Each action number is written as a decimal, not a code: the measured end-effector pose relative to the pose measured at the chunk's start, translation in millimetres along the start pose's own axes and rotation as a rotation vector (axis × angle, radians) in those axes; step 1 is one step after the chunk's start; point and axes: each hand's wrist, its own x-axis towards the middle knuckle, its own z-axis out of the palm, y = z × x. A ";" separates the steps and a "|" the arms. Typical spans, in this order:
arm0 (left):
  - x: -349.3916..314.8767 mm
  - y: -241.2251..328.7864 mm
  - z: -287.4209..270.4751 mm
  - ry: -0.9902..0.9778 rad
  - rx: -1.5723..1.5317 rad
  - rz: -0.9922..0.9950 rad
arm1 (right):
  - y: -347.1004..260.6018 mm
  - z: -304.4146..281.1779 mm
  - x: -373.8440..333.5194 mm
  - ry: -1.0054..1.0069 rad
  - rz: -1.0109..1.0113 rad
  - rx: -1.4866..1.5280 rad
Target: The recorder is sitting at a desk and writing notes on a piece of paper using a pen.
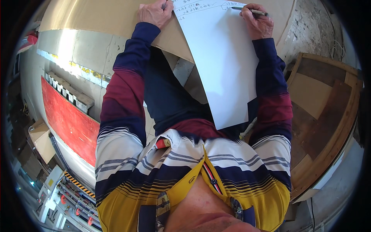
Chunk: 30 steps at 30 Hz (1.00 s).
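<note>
A large white sheet of paper [220,58] lies over the brown cardboard [104,15], its lower end hanging past the edge above my lap. Several lines of dark handwriting run across its top. My right hand [257,22] is closed round a dark pen [253,11], whose tip points left and meets the paper near the written lines. To the left of the sheet, my left hand [155,13] rests on the cardboard with curled fingers. A small dark object shows between its thumb and fingers, too little of it visible to name.
A wooden-framed piece with brown panels [317,96] stands at the right. On the left are a red board [69,116], a cardboard box [40,141] and a machine with rollers and a black-and-yellow striped strip [79,185]. Thin cables [336,48] lie at the far right.
</note>
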 end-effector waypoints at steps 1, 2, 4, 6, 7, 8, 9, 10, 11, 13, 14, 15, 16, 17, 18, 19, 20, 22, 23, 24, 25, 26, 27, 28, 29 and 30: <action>0.4 0.9 -0.2 0.010 -0.017 0.003 | 0.6 -0.6 -0.2 0.000 -0.017 0.001; 0.0 0.3 -0.3 0.009 -0.017 0.002 | -0.8 -0.4 -0.3 -0.001 -0.016 0.002; -0.1 -1.2 -0.5 -0.011 0.028 0.001 | -6.0 -1.1 0.3 -0.017 -0.017 -0.065; -0.8 -2.2 -0.4 -0.022 0.051 0.001 | -6.1 -0.5 0.2 -0.024 -0.017 -0.098; -0.6 -2.0 -1.2 -0.011 0.055 0.009 | -4.6 0.5 0.7 -0.010 -0.015 -0.087; 0.0 -0.7 -3.0 -0.001 0.060 0.017 | -3.1 1.3 1.3 0.005 -0.013 -0.075; 0.5 0.1 -3.7 0.010 0.065 0.025 | -2.0 1.4 1.5 0.020 -0.012 -0.064; 0.6 0.3 -2.7 0.010 0.065 0.026 | -1.0 0.4 1.1 0.021 -0.012 -0.063; 0.7 1.3 -1.4 0.016 0.040 0.028 | -0.3 -1.3 0.3 0.022 -0.008 -0.063; -0.4 0.3 0.4 0.029 -0.007 0.029 | -6.0 -1.6 0.1 0.019 -0.002 -0.060; -0.6 -1.1 0.7 0.029 -0.006 0.028 | -8.7 -0.8 0.0 0.018 -0.002 -0.059; -0.9 -2.6 0.8 0.028 0.013 0.036 | -11.2 0.8 0.1 0.020 0.021 -0.061; -1.4 -4.3 0.9 0.026 0.032 0.044 | -13.7 2.7 0.3 0.023 0.044 -0.064; -1.2 -4.1 0.8 0.023 0.049 0.053 | -15.9 3.3 0.2 0.027 0.069 -0.068; -1.3 -4.0 0.6 0.022 0.050 0.053 | -17.4 3.6 0.2 0.026 0.070 -0.067; -1.4 -4.1 0.4 0.028 0.019 0.050 | -18.6 4.2 0.3 0.023 0.066 -0.066; -1.8 -4.4 0.0 0.034 -0.011 0.045 | -19.2 5.0 0.3 0.019 0.062 -0.064; -1.6 -4.0 0.0 0.040 -0.044 0.044 | -9.3 1.3 0.6 0.018 0.058 -0.065; -0.7 -3.4 0.4 0.028 -0.022 0.044 | 10.8 -7.0 1.9 -0.008 -0.015 -0.149; 0.4 -2.7 1.4 0.014 -0.001 0.046 | 32.4 -15.9 2.2 -0.032 -0.085 -0.234; 0.1 -3.3 1.1 0.000 0.025 0.042 | 36.5 -17.0 3.3 -0.061 -0.157 -0.314; -0.2 -3.7 0.8 -0.001 0.026 0.042 | 40.9 -14.5 2.3 -0.062 -0.156 -0.312; -0.3 -3.9 0.2 -0.016 0.029 0.024 | 38.0 -8.1 1.9 0.021 -0.238 -0.429; 0.0 -3.5 -0.6 -0.031 0.030 0.008 | 31.6 -1.5 2.0 0.105 -0.320 -0.545; 0.3 -2.8 -0.9 -0.046 0.032 -0.008 | 28.7 1.1 1.7 0.191 -0.401 -0.662; 0.4 -2.1 -0.5 -0.047 0.030 -0.006 | 34.1 0.2 1.0 0.192 -0.400 -0.664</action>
